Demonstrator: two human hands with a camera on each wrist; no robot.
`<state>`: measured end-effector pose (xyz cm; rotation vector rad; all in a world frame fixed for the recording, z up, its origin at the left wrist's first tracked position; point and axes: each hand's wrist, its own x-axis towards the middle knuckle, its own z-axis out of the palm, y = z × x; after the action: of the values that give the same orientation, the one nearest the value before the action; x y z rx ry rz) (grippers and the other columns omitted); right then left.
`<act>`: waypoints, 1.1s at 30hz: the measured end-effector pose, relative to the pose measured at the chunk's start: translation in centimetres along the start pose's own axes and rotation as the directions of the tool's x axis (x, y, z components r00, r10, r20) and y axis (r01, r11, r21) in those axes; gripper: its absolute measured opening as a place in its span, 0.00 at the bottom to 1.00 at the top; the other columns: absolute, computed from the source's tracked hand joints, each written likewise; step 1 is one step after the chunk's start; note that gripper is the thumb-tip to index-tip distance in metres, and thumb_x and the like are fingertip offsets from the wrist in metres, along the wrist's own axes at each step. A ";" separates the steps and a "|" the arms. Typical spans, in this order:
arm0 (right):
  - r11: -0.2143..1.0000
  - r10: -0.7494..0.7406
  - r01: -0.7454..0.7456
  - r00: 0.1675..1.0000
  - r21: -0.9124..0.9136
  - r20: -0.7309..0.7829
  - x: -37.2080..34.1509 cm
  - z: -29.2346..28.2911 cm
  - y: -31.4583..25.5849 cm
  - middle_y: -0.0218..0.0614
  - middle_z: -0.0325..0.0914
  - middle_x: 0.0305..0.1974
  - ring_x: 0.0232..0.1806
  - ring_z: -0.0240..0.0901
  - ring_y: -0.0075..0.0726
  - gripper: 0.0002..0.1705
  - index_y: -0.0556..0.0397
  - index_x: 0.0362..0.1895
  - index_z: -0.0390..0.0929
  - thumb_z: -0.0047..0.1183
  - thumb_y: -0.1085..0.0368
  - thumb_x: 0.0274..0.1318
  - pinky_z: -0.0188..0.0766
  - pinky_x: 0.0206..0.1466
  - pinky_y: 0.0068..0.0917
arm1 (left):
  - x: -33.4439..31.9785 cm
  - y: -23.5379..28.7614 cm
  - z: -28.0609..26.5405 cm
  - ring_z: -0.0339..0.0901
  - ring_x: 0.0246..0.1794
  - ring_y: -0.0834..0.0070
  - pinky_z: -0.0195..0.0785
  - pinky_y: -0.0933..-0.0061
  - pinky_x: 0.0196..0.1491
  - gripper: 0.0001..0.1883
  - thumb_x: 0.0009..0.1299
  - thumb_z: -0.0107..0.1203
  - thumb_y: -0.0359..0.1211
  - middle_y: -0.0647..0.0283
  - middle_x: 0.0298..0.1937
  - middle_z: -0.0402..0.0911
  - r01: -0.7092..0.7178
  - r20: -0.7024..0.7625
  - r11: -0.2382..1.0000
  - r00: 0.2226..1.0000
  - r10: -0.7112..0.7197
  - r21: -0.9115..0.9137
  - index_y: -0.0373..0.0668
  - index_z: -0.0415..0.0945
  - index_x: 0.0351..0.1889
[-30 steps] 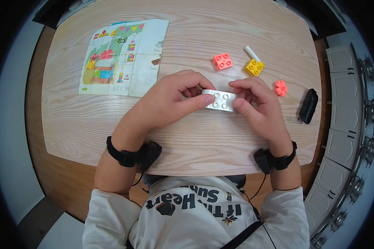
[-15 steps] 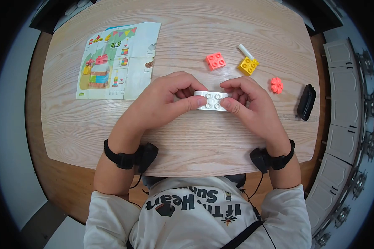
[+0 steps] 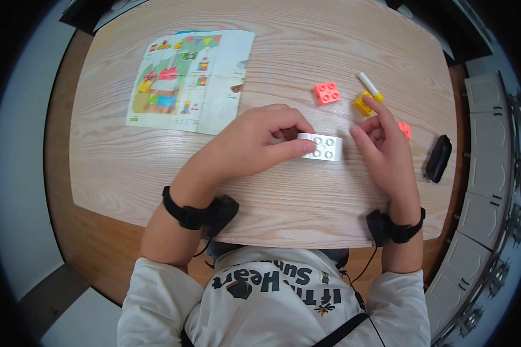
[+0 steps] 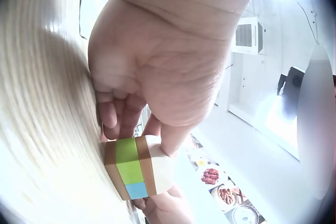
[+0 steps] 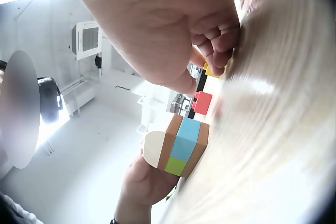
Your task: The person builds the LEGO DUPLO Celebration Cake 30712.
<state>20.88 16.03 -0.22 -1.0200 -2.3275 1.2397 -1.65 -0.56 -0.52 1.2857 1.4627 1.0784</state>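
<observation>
My left hand (image 3: 263, 141) grips a stack of toy building bricks (image 3: 330, 151) on the table, thumb on its white, studded top. In the left wrist view the brick stack (image 4: 128, 163) shows brown, green-and-blue, brown and white layers. My right hand (image 3: 388, 147) is off the stack and holds nothing, its index finger stretched towards a yellow brick (image 3: 360, 105). That fingertip overlaps the yellow brick in the head view. A white stick piece (image 3: 367, 84) with a yellow end lies beside that brick. A coral brick (image 3: 327, 93) sits beyond the stack.
A coral flower piece (image 3: 406, 129) is partly hidden behind my right hand. Further right lies a black case (image 3: 439, 159). An unfolded instruction sheet (image 3: 220, 104) is spread on the left of the wooden table (image 3: 283, 202).
My right hand has let go of the stack and moved right and forward to the yellow brick. The left hand still holds the stack. The head view has shifted slightly.
</observation>
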 end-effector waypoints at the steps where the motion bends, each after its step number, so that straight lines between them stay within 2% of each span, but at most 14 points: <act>1: 1.000 -0.005 0.005 1.000 -0.005 0.000 0.0 0.1 0.0 0.24 0.73 0.34 0.28 0.63 0.14 0.31 0.53 0.72 0.76 0.67 0.66 0.67 0.65 0.33 0.19 | 0.0 0.2 0.0 0.80 0.43 0.78 0.73 0.75 0.48 0.11 0.76 0.67 0.34 0.64 0.43 0.84 0.005 -0.005 1.000 1.000 -0.005 0.025 0.38 0.85 0.51; 8: 0.998 0.011 -0.014 0.999 0.062 0.042 -0.1 -0.3 0.3 0.22 0.71 0.34 0.30 0.61 0.14 0.25 0.53 0.67 0.81 0.67 0.69 0.67 0.62 0.34 0.16 | 0.0 -0.2 -0.1 0.81 0.41 0.77 0.74 0.73 0.47 0.13 0.75 0.68 0.36 0.63 0.44 0.85 -0.014 -0.017 0.999 1.000 0.014 0.048 0.38 0.86 0.51; 11: 0.995 -0.098 0.098 0.995 0.019 -0.026 0.3 -0.5 0.7 0.25 0.72 0.39 0.31 0.61 0.14 0.23 0.52 0.65 0.82 0.67 0.70 0.66 0.62 0.34 0.16 | 0.0 -0.2 0.0 0.81 0.41 0.77 0.74 0.73 0.47 0.13 0.75 0.68 0.36 0.62 0.44 0.85 -0.027 -0.014 0.998 1.000 0.028 0.052 0.38 0.85 0.51; 14: 0.988 -0.146 0.143 0.988 -0.062 -0.058 0.4 -0.7 0.3 0.28 0.71 0.46 0.32 0.61 0.15 0.23 0.52 0.64 0.82 0.67 0.70 0.66 0.64 0.35 0.17 | 0.0 0.0 -0.1 0.81 0.41 0.77 0.74 0.74 0.47 0.13 0.75 0.69 0.36 0.62 0.43 0.85 -0.020 -0.016 0.998 1.000 0.021 0.053 0.38 0.85 0.51; 17: 0.994 -0.111 0.109 0.991 -0.032 -0.077 0.6 -0.5 0.0 0.35 0.72 0.56 0.33 0.65 0.16 0.24 0.53 0.65 0.82 0.68 0.69 0.65 0.69 0.38 0.17 | 0.0 0.0 0.0 0.80 0.41 0.77 0.74 0.74 0.47 0.13 0.75 0.69 0.36 0.62 0.43 0.85 -0.024 -0.019 0.998 1.000 0.025 0.053 0.38 0.86 0.51; 20: 0.989 -0.149 0.149 0.982 -0.015 -0.116 1.0 -0.1 0.6 0.41 0.71 0.66 0.35 0.68 0.16 0.26 0.53 0.66 0.81 0.69 0.67 0.64 0.73 0.42 0.17 | 0.0 -0.1 0.0 0.80 0.41 0.77 0.74 0.74 0.47 0.13 0.75 0.68 0.35 0.62 0.42 0.85 -0.038 -0.019 0.998 0.999 0.039 0.055 0.38 0.86 0.51; 23: 0.986 -0.162 0.160 0.986 -0.047 -0.049 1.1 -0.5 0.9 0.47 0.67 0.75 0.39 0.70 0.18 0.29 0.53 0.68 0.81 0.70 0.65 0.65 0.75 0.46 0.19 | 0.0 -0.1 0.0 0.80 0.41 0.77 0.74 0.74 0.48 0.12 0.75 0.68 0.34 0.63 0.42 0.85 -0.037 -0.016 0.998 0.999 0.038 0.048 0.38 0.86 0.51; 26: 0.990 -0.139 0.139 0.990 -0.016 -0.002 1.1 -0.5 1.3 0.47 0.65 0.77 0.42 0.70 0.21 0.29 0.53 0.69 0.80 0.70 0.63 0.65 0.76 0.48 0.21 | 0.0 -0.1 0.0 0.80 0.42 0.77 0.73 0.74 0.49 0.11 0.76 0.67 0.34 0.64 0.43 0.85 -0.019 -0.005 1.000 1.000 0.019 0.016 0.38 0.86 0.51; 27: 0.991 -0.130 0.130 0.991 -0.037 0.017 1.0 -0.7 1.1 0.46 0.66 0.77 0.44 0.71 0.24 0.30 0.53 0.69 0.81 0.70 0.61 0.66 0.76 0.50 0.24 | 0.1 -0.1 0.1 0.80 0.43 0.78 0.73 0.75 0.49 0.11 0.76 0.66 0.33 0.64 0.43 0.85 -0.013 0.000 1.000 1.000 0.013 0.001 0.38 0.85 0.51; 33: 0.991 -0.107 0.111 0.993 -0.082 0.047 1.1 -0.5 1.6 0.45 0.70 0.74 0.46 0.74 0.30 0.28 0.54 0.67 0.82 0.69 0.57 0.66 0.77 0.51 0.27 | 0.1 0.2 0.0 0.79 0.45 0.78 0.72 0.75 0.51 0.11 0.76 0.65 0.32 0.64 0.43 0.84 -0.006 0.012 1.000 1.000 0.005 0.023 0.37 0.85 0.51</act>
<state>21.09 17.74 -1.28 -0.8874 -2.4510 1.1414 -1.64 -0.43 -0.28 1.3106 1.4669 1.0585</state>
